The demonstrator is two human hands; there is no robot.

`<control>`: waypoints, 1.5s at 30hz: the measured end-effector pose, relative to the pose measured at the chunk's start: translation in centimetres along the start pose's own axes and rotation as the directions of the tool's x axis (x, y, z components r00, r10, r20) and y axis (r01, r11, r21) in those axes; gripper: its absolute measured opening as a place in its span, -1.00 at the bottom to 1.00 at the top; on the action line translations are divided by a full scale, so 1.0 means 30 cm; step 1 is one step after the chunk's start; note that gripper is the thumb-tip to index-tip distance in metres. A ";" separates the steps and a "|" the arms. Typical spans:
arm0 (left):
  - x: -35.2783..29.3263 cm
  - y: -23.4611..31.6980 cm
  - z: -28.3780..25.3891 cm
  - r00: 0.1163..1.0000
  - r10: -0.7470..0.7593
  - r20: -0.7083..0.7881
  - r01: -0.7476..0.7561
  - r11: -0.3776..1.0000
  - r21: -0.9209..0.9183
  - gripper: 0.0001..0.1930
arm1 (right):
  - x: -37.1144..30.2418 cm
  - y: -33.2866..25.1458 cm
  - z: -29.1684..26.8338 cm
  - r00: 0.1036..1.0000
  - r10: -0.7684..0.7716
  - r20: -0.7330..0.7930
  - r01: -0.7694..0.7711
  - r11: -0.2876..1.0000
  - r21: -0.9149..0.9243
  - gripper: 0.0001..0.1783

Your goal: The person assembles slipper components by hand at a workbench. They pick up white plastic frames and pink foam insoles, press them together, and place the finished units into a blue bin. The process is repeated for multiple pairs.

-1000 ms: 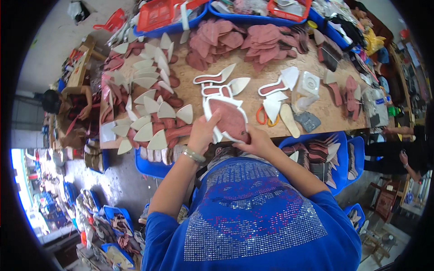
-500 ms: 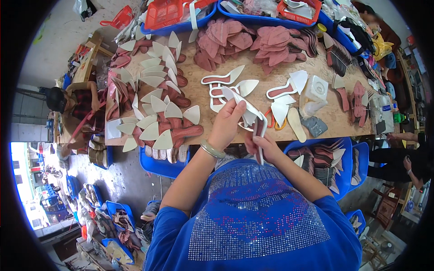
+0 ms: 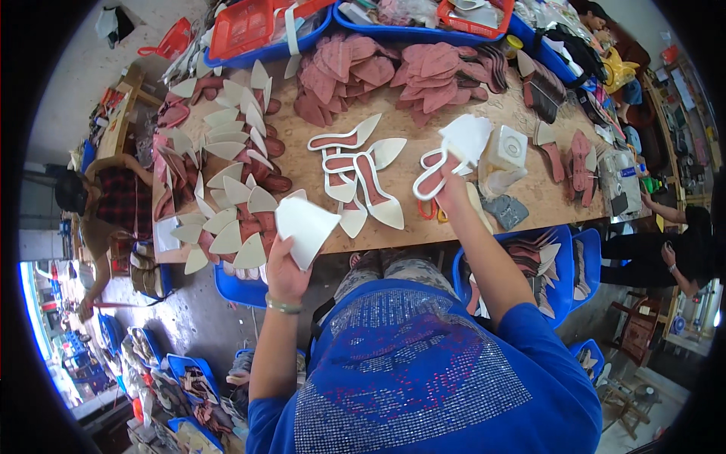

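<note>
My left hand point(image 3: 286, 271), with a bangle at the wrist, grips a white, roughly four-sided sheet piece point(image 3: 306, 229) above the table's front edge. Over the right part of the table my right hand point(image 3: 454, 192) is closed on a white-edged reddish insole point(image 3: 429, 184). Its fingers are partly hidden. Just beyond that hand lies another white sheet piece point(image 3: 466, 136). Between my hands, several white-edged insoles point(image 3: 372, 185) with pale pointed toes lie in a loose overlapping group on the wooden table point(image 3: 295, 170).
Rows of pale-toed reddish insoles point(image 3: 227, 181) cover the table's left side. Piles of reddish pieces point(image 3: 431, 79) lie at the back. A clear-white container point(image 3: 507, 147) and grey cloth point(image 3: 504, 212) are at right. Blue bins point(image 3: 563, 261) stand below. Co-workers point(image 3: 113, 197) are at both sides.
My hands have moved apart. The white-edged insole held between them now lies with the group on the table. My left hand now has a white sheet piece; my right has reached to another insole.
</note>
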State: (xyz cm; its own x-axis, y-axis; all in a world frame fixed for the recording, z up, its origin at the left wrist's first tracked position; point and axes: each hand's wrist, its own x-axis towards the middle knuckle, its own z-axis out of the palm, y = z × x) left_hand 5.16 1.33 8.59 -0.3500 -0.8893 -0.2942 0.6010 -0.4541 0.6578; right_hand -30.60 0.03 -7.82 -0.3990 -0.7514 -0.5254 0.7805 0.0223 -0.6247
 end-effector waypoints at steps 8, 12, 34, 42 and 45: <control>-0.238 0.026 -0.148 0.992 0.013 -0.124 -0.041 0.972 -0.231 -0.57 | 0.348 0.001 -0.085 0.976 0.043 -0.216 -0.008 0.987 0.160 -0.83; -0.266 0.054 -0.071 0.967 0.036 -0.251 -0.072 0.989 -0.133 -0.49 | 0.248 0.083 -0.053 0.917 -0.351 -0.190 0.043 0.561 -0.827 -0.77; -0.271 0.012 -0.048 0.997 -0.044 -0.065 0.012 0.899 -0.437 -0.47 | 0.031 -0.104 0.275 0.150 0.502 0.852 0.874 -0.470 0.123 -0.61; -0.158 0.115 0.054 0.982 0.100 0.158 -0.044 0.944 -0.327 -0.42 | -0.509 -0.218 0.356 0.569 0.459 0.682 0.306 0.652 -0.694 -0.68; -0.135 0.133 0.110 0.962 0.090 0.257 -0.008 0.953 -0.304 -0.43 | -0.671 -0.156 0.401 0.550 0.511 0.660 0.245 0.657 -0.713 -0.56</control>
State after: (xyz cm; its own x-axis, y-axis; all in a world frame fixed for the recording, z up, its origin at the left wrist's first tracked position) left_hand 6.59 3.31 14.69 -0.4672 -0.8830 -0.0459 0.7938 -0.4418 0.4179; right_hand -20.42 7.11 12.63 0.4972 -0.8373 -0.2272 0.0717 0.3006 -0.9510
